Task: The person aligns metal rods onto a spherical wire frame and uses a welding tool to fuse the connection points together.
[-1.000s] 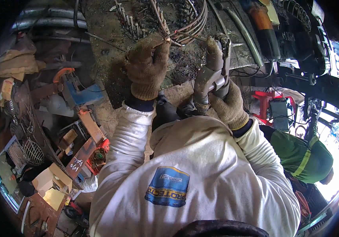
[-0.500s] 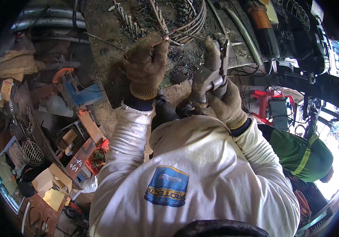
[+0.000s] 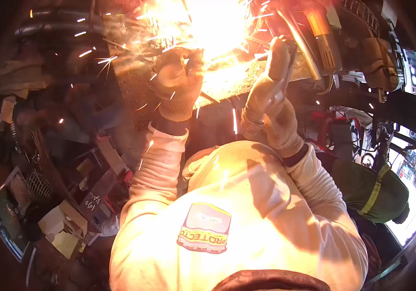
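White-yellow glare from a welding arc (image 3: 213, 24) covers the middle of the far worktable (image 3: 135, 87) and hides the metal rods there. My gloved left hand (image 3: 176, 87) is closed just left of the glare, its fingers pinched together at the table's near edge. What it pinches is lost in the light. In my gloved right hand (image 3: 284, 128) is a welding electrode holder (image 3: 266, 92), its jaws pointing up and away beside the arc. The electrode's tip cannot be made out.
Sparks (image 3: 87, 53) fly out over the table and my arms. An orange and dark power tool (image 3: 322, 34) and a metal pipe (image 3: 302, 46) lie at the far right. Cardboard boxes (image 3: 62, 228) and scrap crowd the left. Rightward, a person in green (image 3: 377, 186) bends over.
A bright arc and flying sparks have appeared at the worktable, and the surroundings look darker. The electrode holder has tilted slightly right and upward; my left hand has barely moved.
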Demonstrator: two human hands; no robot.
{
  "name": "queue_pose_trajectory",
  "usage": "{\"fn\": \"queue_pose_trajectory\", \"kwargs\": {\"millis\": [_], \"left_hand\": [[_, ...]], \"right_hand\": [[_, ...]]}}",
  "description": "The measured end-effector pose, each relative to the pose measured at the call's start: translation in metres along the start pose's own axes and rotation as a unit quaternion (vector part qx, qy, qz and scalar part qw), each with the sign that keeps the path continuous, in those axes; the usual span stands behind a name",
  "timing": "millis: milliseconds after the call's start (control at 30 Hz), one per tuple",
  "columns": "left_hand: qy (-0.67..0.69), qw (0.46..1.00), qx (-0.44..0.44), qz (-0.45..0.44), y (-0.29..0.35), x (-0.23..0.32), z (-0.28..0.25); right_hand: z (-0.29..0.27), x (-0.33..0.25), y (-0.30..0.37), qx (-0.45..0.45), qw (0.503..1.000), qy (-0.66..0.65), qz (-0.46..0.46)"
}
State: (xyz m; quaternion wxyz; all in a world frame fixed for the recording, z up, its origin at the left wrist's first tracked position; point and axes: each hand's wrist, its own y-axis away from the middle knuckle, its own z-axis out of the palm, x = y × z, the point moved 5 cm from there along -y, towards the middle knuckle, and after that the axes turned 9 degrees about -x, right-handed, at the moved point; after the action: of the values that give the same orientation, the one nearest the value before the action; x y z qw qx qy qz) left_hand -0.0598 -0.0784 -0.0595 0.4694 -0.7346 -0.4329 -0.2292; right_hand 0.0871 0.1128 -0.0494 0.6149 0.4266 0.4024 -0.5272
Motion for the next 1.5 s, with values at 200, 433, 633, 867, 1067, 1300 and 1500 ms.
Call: {"fn": "queue_pose_trajectory", "kwargs": {"millis": [200, 433, 633, 867, 1067, 1300, 1500], "left_hand": [[0.052, 0.998, -0.021, 0.027, -0.004, 0.010, -0.003], [-0.085, 0.995, -0.011, 0.044, -0.005, 0.015, -0.006], [-0.075, 0.991, 0.018, 0.106, -0.007, 0.017, -0.005], [-0.099, 0.986, 0.013, 0.133, -0.009, 0.017, -0.005], [-0.102, 0.986, 0.014, 0.129, -0.010, 0.022, -0.006], [-0.190, 0.974, -0.039, 0.117, -0.011, 0.032, -0.009], [-0.113, 0.991, -0.010, 0.070, -0.013, 0.023, -0.009]], "right_hand": [[-0.001, -0.019, 0.001, 0.066, 0.972, 0.217, 0.066], [-0.005, -0.015, 0.001, 0.038, 0.971, 0.230, 0.053], [-0.005, -0.014, 0.000, 0.029, 0.966, 0.248, 0.066], [-0.001, -0.018, -0.002, 0.034, 0.953, 0.287, 0.087], [-0.004, -0.018, 0.001, 0.049, 0.957, 0.274, 0.087], [-0.002, -0.019, 0.003, 0.051, 0.959, 0.266, 0.082], [-0.003, -0.018, 0.002, 0.041, 0.960, 0.264, 0.086]]}}
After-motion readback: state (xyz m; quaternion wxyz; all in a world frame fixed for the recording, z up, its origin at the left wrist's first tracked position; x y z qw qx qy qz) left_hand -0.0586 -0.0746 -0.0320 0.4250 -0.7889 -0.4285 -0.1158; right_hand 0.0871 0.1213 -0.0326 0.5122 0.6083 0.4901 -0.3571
